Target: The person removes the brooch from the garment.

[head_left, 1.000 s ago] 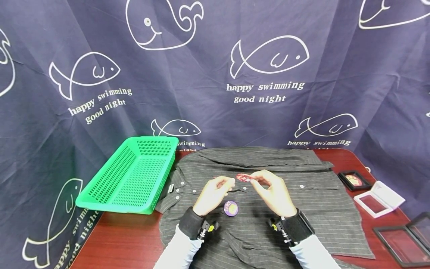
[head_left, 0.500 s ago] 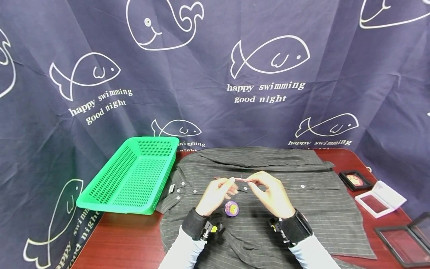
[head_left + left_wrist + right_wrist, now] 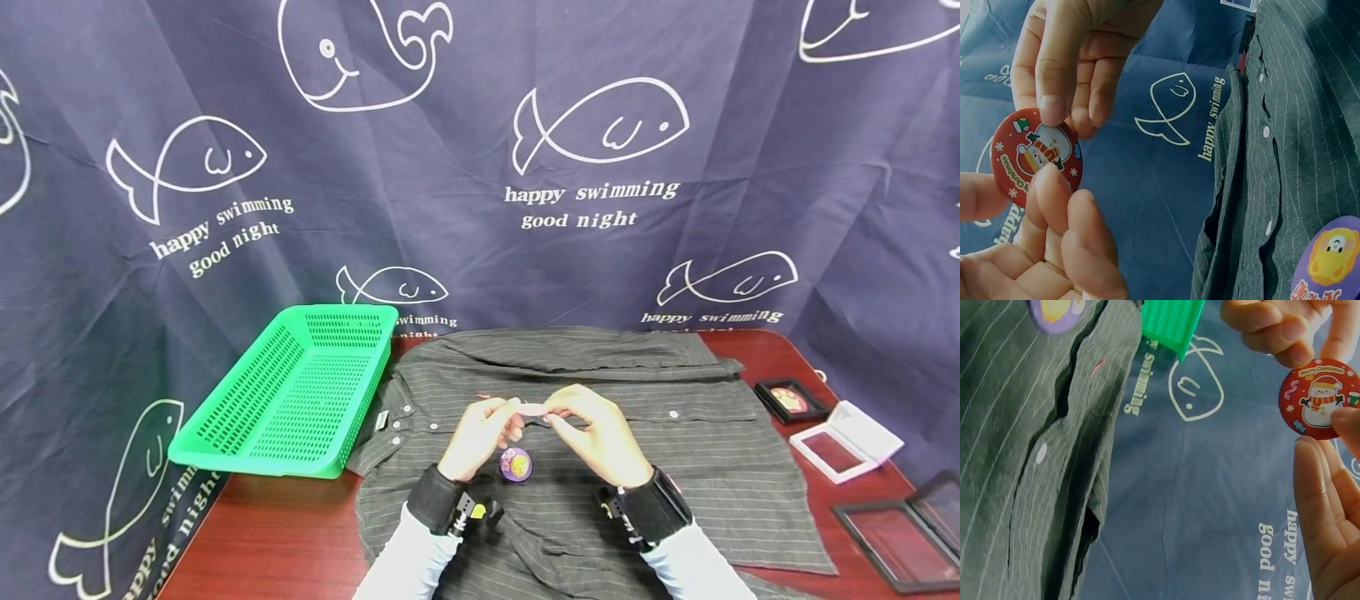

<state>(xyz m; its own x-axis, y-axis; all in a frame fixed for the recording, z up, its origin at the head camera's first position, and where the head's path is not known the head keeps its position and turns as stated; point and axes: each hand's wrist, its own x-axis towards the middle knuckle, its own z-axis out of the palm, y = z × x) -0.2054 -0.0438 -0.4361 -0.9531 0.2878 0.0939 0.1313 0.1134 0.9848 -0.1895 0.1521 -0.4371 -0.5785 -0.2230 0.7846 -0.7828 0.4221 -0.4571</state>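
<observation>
A round red badge with a snowman on it (image 3: 1038, 147) is held up between both hands, above a dark striped shirt (image 3: 712, 492). My left hand (image 3: 474, 437) pinches one edge of it. Thumb and fingers of my right hand (image 3: 600, 433) pinch the opposite edge. From the head the badge appears nearly edge-on, as a thin pale strip; the wrist views show its printed face. Below the hands, a purple badge with a yellow figure (image 3: 515, 464) lies face up on the shirt.
At the left stands a green basket (image 3: 341, 437). Along the right lie a black frame holding a round badge (image 3: 789, 401), an open white frame (image 3: 847, 442) and an open dark frame (image 3: 892, 546). A patterned blue curtain (image 3: 465, 250) hangs behind the red table (image 3: 285, 533).
One second ago only the right hand held the red badge, its printed face showing. The left hand has since moved in to pinch it, and the badge has tilted until its pale side shows.
</observation>
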